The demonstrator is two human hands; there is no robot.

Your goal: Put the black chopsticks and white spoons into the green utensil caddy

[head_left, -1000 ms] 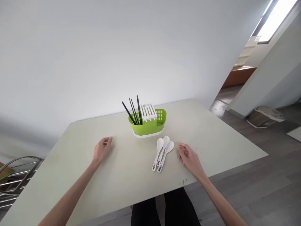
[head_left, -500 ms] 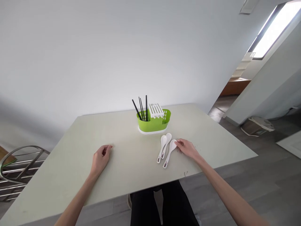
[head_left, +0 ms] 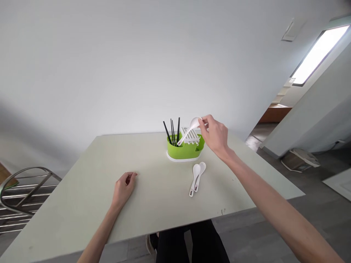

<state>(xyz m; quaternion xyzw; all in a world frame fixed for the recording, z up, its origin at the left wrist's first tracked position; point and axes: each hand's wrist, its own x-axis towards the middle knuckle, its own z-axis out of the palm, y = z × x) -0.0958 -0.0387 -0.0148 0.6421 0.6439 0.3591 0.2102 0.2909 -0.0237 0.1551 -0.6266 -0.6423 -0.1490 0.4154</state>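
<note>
Pinched by its bowl, a white spoon (head_left: 194, 123) hangs from my right hand (head_left: 215, 134), its handle slanting down to the left in front of the green cutlery holder (head_left: 181, 152). Whether the handle touches the holder I cannot tell. Several black chopsticks (head_left: 172, 133) stand in the holder's left part, and a white slatted rack (head_left: 191, 136) sits over its middle. Two more white spoons (head_left: 196, 171) lie side by side on the table, below the holder. My left hand (head_left: 124, 188) rests on the table with its fingers curled closed, holding nothing that shows.
The pale table (head_left: 153, 197) meets a white wall (head_left: 142, 73) at its back edge. A metal-framed rack or chair (head_left: 26, 193) stands at the left. On the floor to the right is a box-like bin (head_left: 298, 160).
My right hand has picked up the rightmost spoon from the table and raised it to the cutlery holder. The left hand stays on the table; the view has shifted slightly.
</note>
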